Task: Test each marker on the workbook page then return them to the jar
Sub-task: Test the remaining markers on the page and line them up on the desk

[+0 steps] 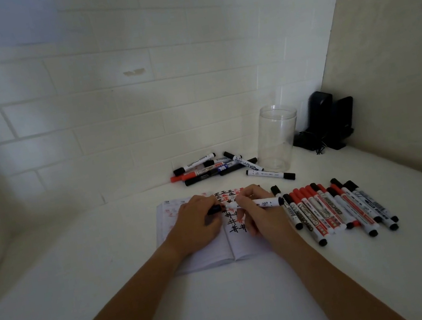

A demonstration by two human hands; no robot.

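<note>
Gripped in both hands over the open workbook [206, 255]: one white marker [264, 202], lying crosswise. Right hand [259, 211] curled round the barrel; left hand [200, 221] pinching the black cap [215, 209] at the marker's left end. Cannot tell whether cap and barrel are joined or just apart. Black and red tally marks [232, 219] down the page between the hands. Just right of the workbook, a row of markers [335, 209] laid side by side, red and black caps, some touching. Farther back, against the tiled wall, a loose pile of markers [214, 169], with one more [271, 174] lying alone near the clear jar [276, 139]. Jar upright, nothing visible inside. Dark device [329, 120] with a cable in the far right corner. All on a white table [84, 278].
</note>
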